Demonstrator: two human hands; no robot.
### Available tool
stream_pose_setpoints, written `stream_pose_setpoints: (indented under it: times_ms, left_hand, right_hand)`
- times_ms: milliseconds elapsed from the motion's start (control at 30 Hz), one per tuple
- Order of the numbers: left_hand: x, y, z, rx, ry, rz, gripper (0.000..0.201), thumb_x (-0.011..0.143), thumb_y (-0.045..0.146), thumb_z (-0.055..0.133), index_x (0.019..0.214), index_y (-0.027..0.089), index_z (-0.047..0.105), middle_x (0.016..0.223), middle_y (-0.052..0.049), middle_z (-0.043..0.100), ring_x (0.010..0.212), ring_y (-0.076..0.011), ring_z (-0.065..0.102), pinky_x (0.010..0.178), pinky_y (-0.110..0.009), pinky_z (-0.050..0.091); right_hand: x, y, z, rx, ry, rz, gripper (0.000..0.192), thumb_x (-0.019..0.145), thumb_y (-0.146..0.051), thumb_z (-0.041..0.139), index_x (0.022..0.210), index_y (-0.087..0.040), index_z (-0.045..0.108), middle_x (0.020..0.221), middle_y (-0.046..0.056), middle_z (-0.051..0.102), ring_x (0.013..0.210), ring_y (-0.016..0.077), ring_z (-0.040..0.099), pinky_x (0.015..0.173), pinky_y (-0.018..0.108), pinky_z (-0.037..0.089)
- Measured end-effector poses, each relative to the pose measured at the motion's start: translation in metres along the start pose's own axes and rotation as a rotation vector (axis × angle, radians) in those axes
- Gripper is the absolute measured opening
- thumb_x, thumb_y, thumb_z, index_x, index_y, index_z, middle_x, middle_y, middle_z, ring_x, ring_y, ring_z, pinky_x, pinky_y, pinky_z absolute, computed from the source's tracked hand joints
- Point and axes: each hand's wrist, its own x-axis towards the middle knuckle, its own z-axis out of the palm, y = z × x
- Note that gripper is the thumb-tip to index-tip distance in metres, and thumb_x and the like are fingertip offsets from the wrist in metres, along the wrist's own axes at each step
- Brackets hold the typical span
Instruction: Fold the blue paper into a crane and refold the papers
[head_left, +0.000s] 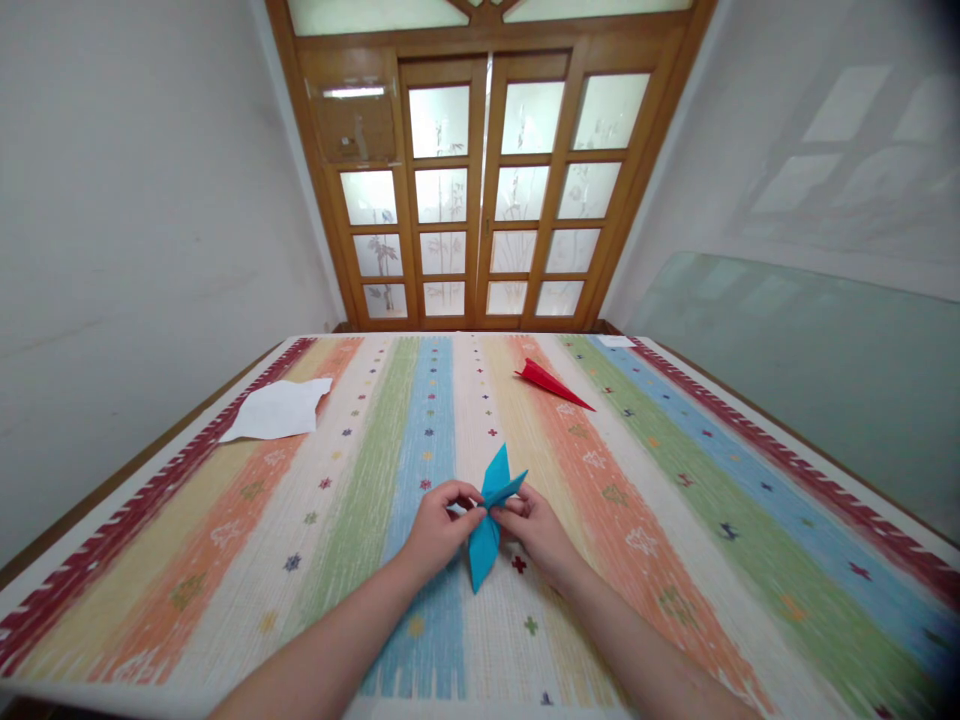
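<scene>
A folded blue paper shape (489,520) with pointed ends is held just above the striped tablecloth (360,480). My left hand (439,528) pinches its middle from the left. My right hand (534,530) pinches it from the right, close to a flap that sticks out to the upper right. Both sets of fingertips meet at the paper's centre. One point of the paper hangs down toward me, another points away.
A folded red paper shape (551,383) lies farther back on the table, right of centre. A white paper sheet (279,409) lies at the far left. A small white slip (616,341) sits at the far right corner. Wooden glass-paned doors (480,190) stand behind the table.
</scene>
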Motion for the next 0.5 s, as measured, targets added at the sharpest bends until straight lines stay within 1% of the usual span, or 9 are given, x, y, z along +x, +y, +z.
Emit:
stream_pose_setpoints:
  times_ms: [133, 333, 400, 500]
  left_hand:
    - [0.0027, -0.0048, -0.0005, -0.074, -0.009, -0.048, 0.019, 0.077, 0.030, 0.071, 0.086, 0.014, 0.067, 0.084, -0.007, 0.066, 0.074, -0.0158, 0.060, 0.062, -0.024, 0.047]
    - [0.0031, -0.0002, -0.0014, -0.094, -0.018, -0.009, 0.028, 0.085, 0.040, 0.063, 0.081, 0.013, 0.068, 0.085, -0.007, 0.063, 0.069, -0.0142, 0.057, 0.056, -0.023, 0.047]
    - [0.0033, 0.0000, -0.0015, -0.109, -0.020, -0.015, 0.028, 0.084, 0.040, 0.064, 0.081, 0.013, 0.068, 0.085, -0.007, 0.063, 0.069, -0.0147, 0.057, 0.056, -0.023, 0.047]
    - [0.0047, -0.0035, -0.0013, -0.138, -0.030, -0.066, 0.027, 0.081, 0.039, 0.067, 0.086, 0.012, 0.069, 0.080, -0.006, 0.065, 0.066, -0.0145, 0.057, 0.057, -0.025, 0.048]
  right_hand:
    - [-0.0003, -0.0002, -0.0002, -0.015, 0.004, 0.003, 0.038, 0.071, -0.036, 0.081, 0.101, -0.019, 0.063, 0.066, 0.000, 0.064, 0.054, 0.0140, 0.059, 0.053, 0.026, 0.045]
    - [0.0006, 0.0013, -0.0010, -0.001, 0.008, -0.035, 0.031, 0.074, -0.033, 0.080, 0.097, -0.019, 0.064, 0.072, 0.001, 0.067, 0.060, 0.0150, 0.062, 0.058, 0.027, 0.048]
    - [0.0005, 0.0000, -0.0010, 0.000, -0.009, -0.029, 0.033, 0.074, -0.035, 0.079, 0.098, -0.019, 0.063, 0.072, 0.002, 0.067, 0.062, 0.0159, 0.064, 0.059, 0.028, 0.049]
    - [-0.0003, -0.0031, -0.0006, 0.016, -0.019, -0.002, 0.039, 0.073, -0.040, 0.079, 0.100, -0.020, 0.060, 0.072, 0.002, 0.069, 0.061, 0.0178, 0.066, 0.060, 0.030, 0.051]
